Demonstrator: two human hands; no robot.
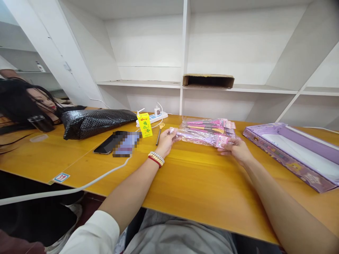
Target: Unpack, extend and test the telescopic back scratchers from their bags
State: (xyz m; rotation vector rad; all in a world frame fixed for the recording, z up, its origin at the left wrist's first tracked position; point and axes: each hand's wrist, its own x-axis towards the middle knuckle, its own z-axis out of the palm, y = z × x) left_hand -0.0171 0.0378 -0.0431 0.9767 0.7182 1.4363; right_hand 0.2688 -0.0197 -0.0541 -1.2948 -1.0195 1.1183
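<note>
Drink carton [144,126]: one, upright on the bench [190,180].
Left hand [165,143]: arm stretched forward; grip clamped on the front packet's left end.
Front packet [196,137]: one, lilac, lying between both grips.
Packet pile [206,124]: directly behind; several, exact count unclear through glossy film.
Right hand [237,150]: arm extended inward; grip clamped on the pink-labelled end.
Purple tray [282,157]: one, rightmost.

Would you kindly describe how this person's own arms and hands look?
The left hand is ungloved, with pale coiled bands and a red band at the wrist, and a white sleeve higher up. The right hand is ungloved too; its wrist and visible forearm are bare.
</note>
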